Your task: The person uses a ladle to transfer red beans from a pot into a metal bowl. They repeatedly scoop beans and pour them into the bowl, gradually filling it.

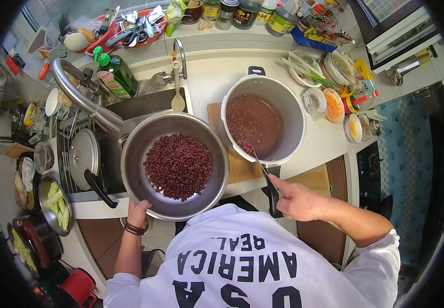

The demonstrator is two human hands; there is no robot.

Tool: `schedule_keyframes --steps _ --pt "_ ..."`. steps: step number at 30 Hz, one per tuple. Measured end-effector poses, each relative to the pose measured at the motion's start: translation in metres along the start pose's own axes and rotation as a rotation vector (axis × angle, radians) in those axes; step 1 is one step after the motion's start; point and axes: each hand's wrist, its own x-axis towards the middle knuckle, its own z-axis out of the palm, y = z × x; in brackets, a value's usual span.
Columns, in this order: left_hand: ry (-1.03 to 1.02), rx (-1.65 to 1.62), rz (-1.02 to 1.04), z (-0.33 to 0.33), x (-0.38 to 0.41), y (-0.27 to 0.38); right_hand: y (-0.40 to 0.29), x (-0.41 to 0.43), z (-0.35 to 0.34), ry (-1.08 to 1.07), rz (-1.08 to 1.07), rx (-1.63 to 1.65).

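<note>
My left hand (139, 213) grips the near-left rim of a wide stainless steel bowl (183, 118), thumb over the edge. Dark red beans (178, 165) are heaped in it. To the right, a deep aluminium pot (292, 115) with black handles holds reddish-brown liquid (258, 119) and more beans along its left side. My right hand (297, 198) is closed around the handle of a metal ladle (259, 161), index finger extended along it. The ladle's head dips into the beans at the pot's near side. The pot's long black handle (274, 198) lies beside that hand.
Under the pot is a wooden cutting board (241, 171). The sink (137, 104) has a curved faucet (87, 104) and a pot lid (84, 158) at its left. Dishes of food, including an orange one (333, 106), line the right. Bottles (247, 13) stand behind.
</note>
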Motion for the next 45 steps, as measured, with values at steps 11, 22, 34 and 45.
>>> schedule_keyframes --steps 11,22,34,45 --pt "0.011 0.008 -0.004 0.001 -0.001 0.002 0.006 0.003 0.002 0.036 -0.061 -0.001" --pt "-0.005 0.022 0.008 0.005 -0.002 0.007 0.006 0.002 -0.004 0.012 -0.044 -0.04" --pt "0.009 0.016 -0.008 0.006 -0.003 0.008 0.024 0.009 -0.073 -0.202 0.105 0.715" --pt "0.037 0.008 -0.042 0.003 -0.003 0.006 0.112 0.059 -0.08 -0.542 -0.275 1.544"
